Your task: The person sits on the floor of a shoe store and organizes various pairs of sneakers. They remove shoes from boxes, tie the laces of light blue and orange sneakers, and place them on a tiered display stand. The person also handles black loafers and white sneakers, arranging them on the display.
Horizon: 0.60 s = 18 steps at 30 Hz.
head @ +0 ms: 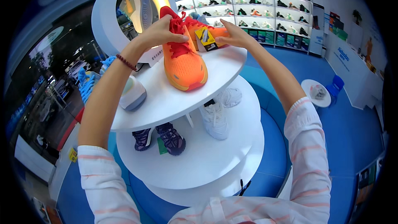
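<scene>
My left hand grips the ankle and lace area of an orange running shoe with red laces; its toe faces me over the white round display top. Behind it to the right, a second orange shoe lies sideways, with a yellow and black hang tag against it. At that shoe's right end is my right hand, thumb and fingers apart; whether it presses on the shoe is unclear.
A ring-shaped white stand rises behind. Left are a pale shoe and a blue-laced shoe. The lower tier holds purple shoes and white shoes. Shoe shelves line the back wall.
</scene>
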{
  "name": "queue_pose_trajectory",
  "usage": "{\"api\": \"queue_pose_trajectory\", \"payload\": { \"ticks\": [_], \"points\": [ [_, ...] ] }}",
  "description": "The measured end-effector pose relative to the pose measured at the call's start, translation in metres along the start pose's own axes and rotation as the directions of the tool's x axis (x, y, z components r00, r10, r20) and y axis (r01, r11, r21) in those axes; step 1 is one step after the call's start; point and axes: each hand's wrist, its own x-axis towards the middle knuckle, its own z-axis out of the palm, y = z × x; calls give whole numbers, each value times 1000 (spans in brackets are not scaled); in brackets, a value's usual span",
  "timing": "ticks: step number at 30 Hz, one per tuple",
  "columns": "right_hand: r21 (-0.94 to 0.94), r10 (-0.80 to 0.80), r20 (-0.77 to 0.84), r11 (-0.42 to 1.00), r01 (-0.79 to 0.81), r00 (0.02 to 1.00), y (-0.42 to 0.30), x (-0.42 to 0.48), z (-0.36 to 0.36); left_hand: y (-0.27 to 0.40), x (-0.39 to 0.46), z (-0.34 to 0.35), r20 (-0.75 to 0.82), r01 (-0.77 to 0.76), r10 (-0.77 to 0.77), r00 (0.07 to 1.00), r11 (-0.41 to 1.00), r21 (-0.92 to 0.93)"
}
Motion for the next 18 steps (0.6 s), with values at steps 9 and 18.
{"api": "queue_pose_trajectory", "payload": {
  "ticks": [9, 18],
  "points": [
    [-40, 41, 347, 999, -29, 937, 13, 66, 31, 29, -18, 0, -193, -49, 91, 977, 976, 212],
    [171, -60, 250, 985, 17, 966, 4, 84, 42, 77, -106, 8, -510, -232, 500, 700, 834, 500]
  ]
}}
